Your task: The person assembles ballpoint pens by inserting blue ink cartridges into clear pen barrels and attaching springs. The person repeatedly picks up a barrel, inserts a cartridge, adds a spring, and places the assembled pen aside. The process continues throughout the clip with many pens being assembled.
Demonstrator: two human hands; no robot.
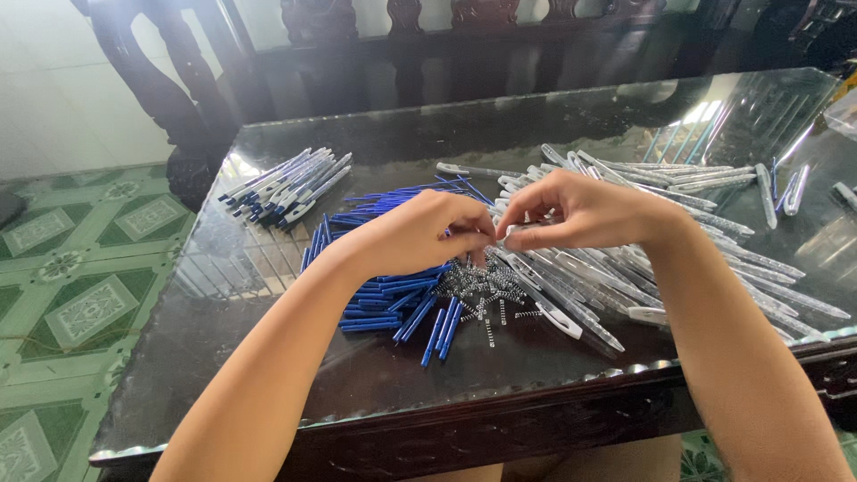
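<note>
Two bare hands meet above a dark glass-topped table [268, 375]. The left hand [420, 234] and right hand [580, 212] each pinch one end of a small pen part, too small to identify, held close for fitting. Beneath lie blue ink refills [384, 299], tiny springs [482, 286], clear pen barrels [625, 277]; finished pens [286, 186] rest apart.

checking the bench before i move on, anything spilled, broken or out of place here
Nothing looks broken or spilled. The blue refills, small springs and clear pen barrels lie in loose, overlapping heaps on the glass-topped table, with a tidier bundle of finished pens apart at the far left.
</note>
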